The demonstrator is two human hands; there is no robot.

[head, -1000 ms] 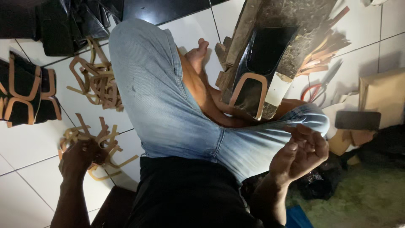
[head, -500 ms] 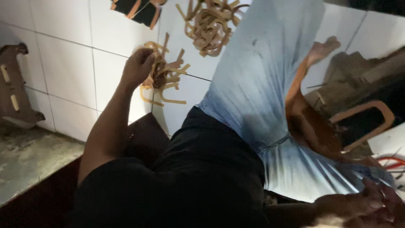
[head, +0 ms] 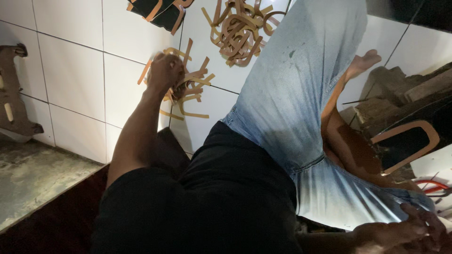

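Left hand (head: 165,70) closed on tan strap strips (head: 188,87) piled on white floor tiles (head: 70,75), beside the denim knee (head: 292,89). Right hand (head: 405,230) loosely curled, contents unclear. Likely tangled strips dragging neighbours, scattering the pile.

So the left hand (head: 165,70) sits right on a loose pile of curved strips (head: 190,89) on the tiled floor (head: 70,75), strips poking out past the fingers. Farther beyond the fingertips lies a second heap of strips (head: 240,28). The right hand (head: 405,230) rests low beside the knee, a strap-edged piece (head: 407,143) just above its fingers.
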